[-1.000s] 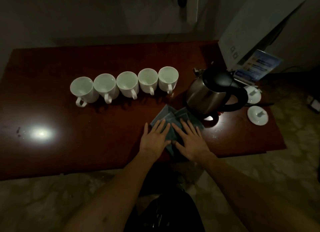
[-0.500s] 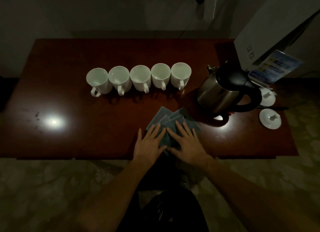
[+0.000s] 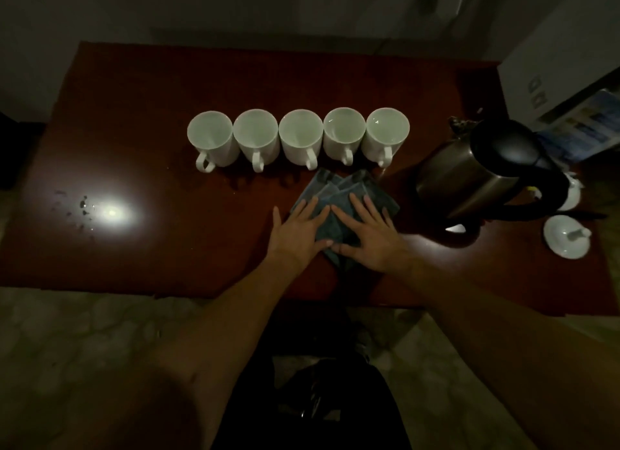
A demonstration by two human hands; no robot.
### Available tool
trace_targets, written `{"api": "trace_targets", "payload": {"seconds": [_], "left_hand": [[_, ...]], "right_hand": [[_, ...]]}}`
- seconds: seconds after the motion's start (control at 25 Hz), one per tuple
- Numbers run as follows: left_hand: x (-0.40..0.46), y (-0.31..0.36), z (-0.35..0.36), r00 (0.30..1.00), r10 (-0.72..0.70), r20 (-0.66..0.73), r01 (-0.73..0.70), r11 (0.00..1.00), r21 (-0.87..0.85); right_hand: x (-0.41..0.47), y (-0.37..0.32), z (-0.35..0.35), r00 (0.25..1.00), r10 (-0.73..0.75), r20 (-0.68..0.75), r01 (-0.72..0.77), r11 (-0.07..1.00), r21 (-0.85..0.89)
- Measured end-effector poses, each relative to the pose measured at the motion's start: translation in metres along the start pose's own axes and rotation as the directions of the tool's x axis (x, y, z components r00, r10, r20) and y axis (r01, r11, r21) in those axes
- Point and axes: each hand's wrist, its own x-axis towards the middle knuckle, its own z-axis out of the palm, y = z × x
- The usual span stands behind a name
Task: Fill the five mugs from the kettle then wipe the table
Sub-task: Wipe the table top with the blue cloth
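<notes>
Head view: cloth (image 3: 349, 194) is pressed flat on the table (image 3: 134, 114) by left hand (image 3: 298, 231) and right hand (image 3: 372, 238), fingers spread, gripping nothing. Five mugs (image 3: 300, 140) are lined just beyond the cloth; the kettle (image 3: 476, 171) is seen right of it.

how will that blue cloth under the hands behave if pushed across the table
The cloth looks soft and folded in layers, so it will probably bunch rather than slide stiffly. The table looks glossy, so it should glide easily under the flat left hand and right hand.
</notes>
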Motion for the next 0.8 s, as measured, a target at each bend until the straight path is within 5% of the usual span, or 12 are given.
{"api": "trace_targets", "payload": {"seconds": [0.8], "left_hand": [[-0.057,-0.073,0.014,0.988,-0.150,-0.029,0.150,0.989,0.014]], "right_hand": [[0.018,-0.102,0.009,0.993,-0.085,0.080,0.088,0.995,-0.038]]}}
